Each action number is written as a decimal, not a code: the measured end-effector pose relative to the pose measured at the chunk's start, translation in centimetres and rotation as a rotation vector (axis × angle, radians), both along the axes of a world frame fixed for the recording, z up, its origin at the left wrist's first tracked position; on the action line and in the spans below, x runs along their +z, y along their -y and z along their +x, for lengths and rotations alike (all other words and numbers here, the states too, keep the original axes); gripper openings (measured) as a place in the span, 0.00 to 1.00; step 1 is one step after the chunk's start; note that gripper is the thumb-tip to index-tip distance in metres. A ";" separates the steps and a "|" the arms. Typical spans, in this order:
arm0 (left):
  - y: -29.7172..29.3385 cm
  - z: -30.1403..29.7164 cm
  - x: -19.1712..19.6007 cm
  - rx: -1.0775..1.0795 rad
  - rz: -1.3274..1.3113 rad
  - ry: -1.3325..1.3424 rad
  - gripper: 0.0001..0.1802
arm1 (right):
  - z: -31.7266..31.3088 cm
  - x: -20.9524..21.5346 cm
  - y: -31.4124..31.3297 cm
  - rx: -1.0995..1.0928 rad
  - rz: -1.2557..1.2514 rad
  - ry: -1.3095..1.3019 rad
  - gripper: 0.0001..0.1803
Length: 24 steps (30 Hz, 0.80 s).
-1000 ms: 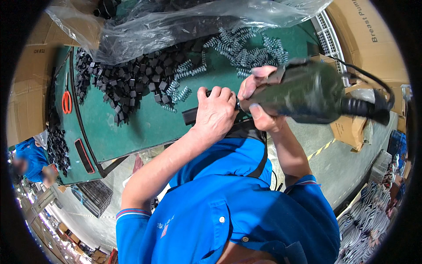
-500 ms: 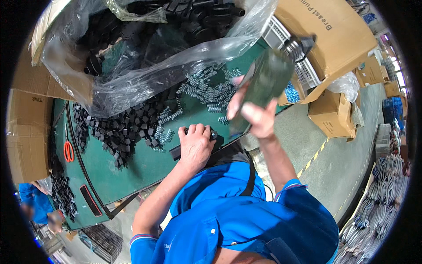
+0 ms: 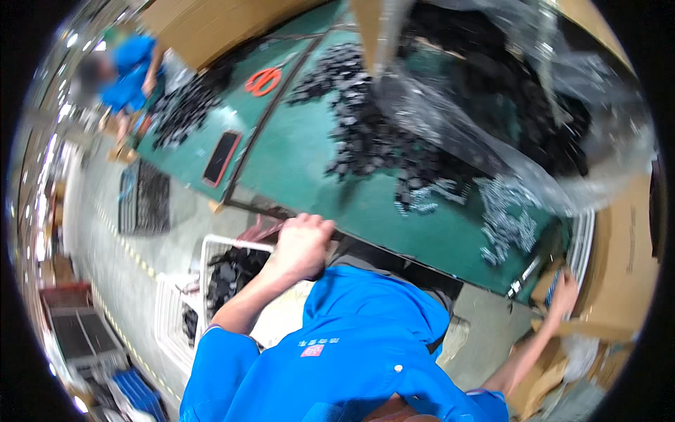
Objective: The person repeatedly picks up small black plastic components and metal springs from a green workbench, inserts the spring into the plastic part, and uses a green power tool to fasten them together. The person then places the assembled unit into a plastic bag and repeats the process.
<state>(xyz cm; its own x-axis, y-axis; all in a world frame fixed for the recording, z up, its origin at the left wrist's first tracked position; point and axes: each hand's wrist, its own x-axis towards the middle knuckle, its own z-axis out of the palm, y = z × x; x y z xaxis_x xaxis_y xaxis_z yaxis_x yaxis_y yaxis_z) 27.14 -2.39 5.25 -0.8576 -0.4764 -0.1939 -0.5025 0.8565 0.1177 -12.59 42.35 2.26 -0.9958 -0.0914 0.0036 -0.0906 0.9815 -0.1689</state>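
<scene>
My left hand [image 3: 302, 243] is at the table's front edge, its fingers curled over. A dark piece shows just below the fingers, too blurred to name. Out to the far right, my right hand [image 3: 564, 292] reaches to small blue parts [image 3: 551, 287] beside the cardboard box; its fingertips are smeared. Closer in, a silver-and-black tool [image 3: 524, 276] rests by the table's corner. Coiled metal springs [image 3: 508, 218] lie in a heap behind it. A large pile of small black blocks [image 3: 373, 133] spreads over the green table [image 3: 337, 207].
A clear plastic bag [image 3: 485, 148] of black parts stands at the back right. Orange scissors [image 3: 263, 81] and a phone [image 3: 222, 158] lie on the left. White baskets [image 3: 206, 281] with black parts stand below my left forearm. Another person in blue [image 3: 130, 70] is at the far left.
The view has swung left. My right hand has let go of the large dark green object and moved out to the blue parts. My left hand has come off the tabletop to its front edge.
</scene>
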 end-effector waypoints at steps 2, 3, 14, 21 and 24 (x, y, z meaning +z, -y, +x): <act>3.0 8.7 -6.7 0.153 -0.195 -0.019 0.05 | -1.6 -2.1 -3.2 0.008 0.305 0.032 0.16; 4.1 13.1 -9.9 0.236 -0.324 -0.068 0.06 | -2.0 -2.4 -3.7 0.026 0.322 0.082 0.16; 4.5 7.0 -1.2 0.543 0.041 0.163 0.19 | -2.8 -4.8 -2.4 0.025 0.199 -0.102 0.09; 9.6 -24.3 1.5 -0.195 0.347 -0.669 0.11 | 0.4 -2.7 -0.4 -0.221 0.033 -0.156 0.08; 16.8 -39.2 -6.1 0.136 0.916 -0.890 0.15 | 0.0 -3.5 0.4 -0.201 -0.144 -0.215 0.07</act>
